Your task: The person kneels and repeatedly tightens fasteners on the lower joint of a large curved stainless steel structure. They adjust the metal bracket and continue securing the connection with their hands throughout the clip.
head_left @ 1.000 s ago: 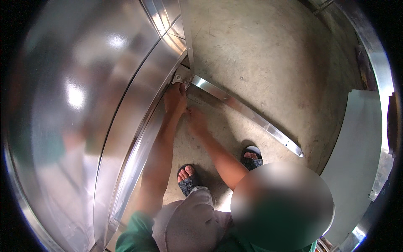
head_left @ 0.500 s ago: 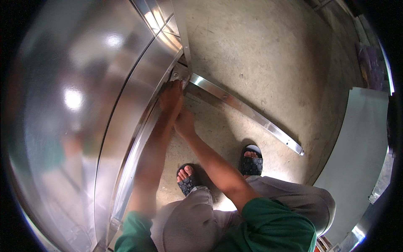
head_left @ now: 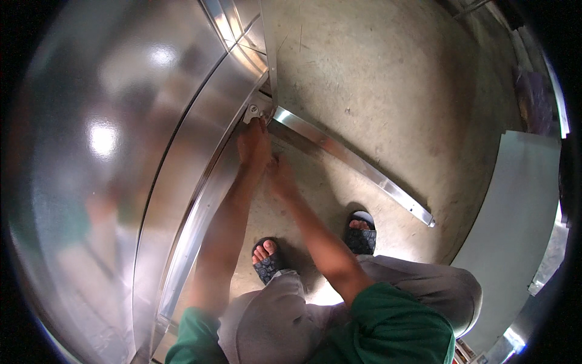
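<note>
My left hand [head_left: 254,143] reaches up to the metal corner bracket [head_left: 253,111] at the lower edge of a shiny steel panel [head_left: 115,200]. Its fingers are closed at the bracket, beside a round bolt head; what they hold is hidden. Just below and to the right, my right hand [head_left: 280,175] is close to the left wrist, its fingers curled in. Whatever it grips cannot be made out. From the bracket area a long steel bar [head_left: 357,162] slants down to the right, ending in a small foot.
Concrete floor [head_left: 388,79] lies beyond the bar. A pale flat sheet [head_left: 512,200] stands at the right, with purplish plastic wrapping [head_left: 538,100] behind it. A metal rail [head_left: 197,221] runs along the panel beside my left forearm. My sandalled feet [head_left: 270,258] are between the rail and the bar.
My left hand has shifted slightly right, and more of the bracket and its bolt head shows. My right hand has moved a little to the right and down.
</note>
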Available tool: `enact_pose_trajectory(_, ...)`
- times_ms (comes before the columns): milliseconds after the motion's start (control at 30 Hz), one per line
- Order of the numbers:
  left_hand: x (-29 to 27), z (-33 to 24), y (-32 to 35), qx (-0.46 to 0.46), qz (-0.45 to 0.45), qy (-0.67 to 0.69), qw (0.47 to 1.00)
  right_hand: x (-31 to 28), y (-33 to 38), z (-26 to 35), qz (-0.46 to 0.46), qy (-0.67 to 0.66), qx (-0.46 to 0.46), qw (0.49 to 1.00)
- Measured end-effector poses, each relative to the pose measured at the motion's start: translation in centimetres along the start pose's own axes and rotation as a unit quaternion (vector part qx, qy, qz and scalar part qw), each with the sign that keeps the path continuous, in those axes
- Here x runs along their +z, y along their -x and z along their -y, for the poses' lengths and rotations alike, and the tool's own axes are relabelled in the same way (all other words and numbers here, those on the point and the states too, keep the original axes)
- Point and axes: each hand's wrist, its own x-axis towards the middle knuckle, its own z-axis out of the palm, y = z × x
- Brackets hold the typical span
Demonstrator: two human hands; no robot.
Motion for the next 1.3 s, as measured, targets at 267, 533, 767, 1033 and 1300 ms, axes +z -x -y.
enact_pose_trajectory(267,0.7,0.7,-1.7,0.034,-0.014,-0.026,0.999,-9.8,0.5,7.1,-0.079,0.158,-0.196,0.965)
enact_pose_trajectory(533,-1.7,-0.4,-1.6,-0.381,0.145,0.716,0.567,-12.4,-4.0,14.5,-0.095,0.243,-0.334,0.906)
enact_pose_trajectory(767,-2.4,1.9,-2.3,-0.403,0.231,0.751,0.469,-11.9,-3.4,14.2,-0.120,0.241,-0.344,0.900)
enact_pose_trajectory(1033,-3.7,0.7,-2.6,-0.323,0.148,0.653,0.668,-13.4,-3.0,12.3,-0.047,0.258,-0.275,0.925)
enact_pose_trajectory(1300,-2.8,1.2,-0.1,-0.011,-0.004,0.139,0.990,-5.3,-0.4,2.7,0.020,0.222,-0.161,0.962)
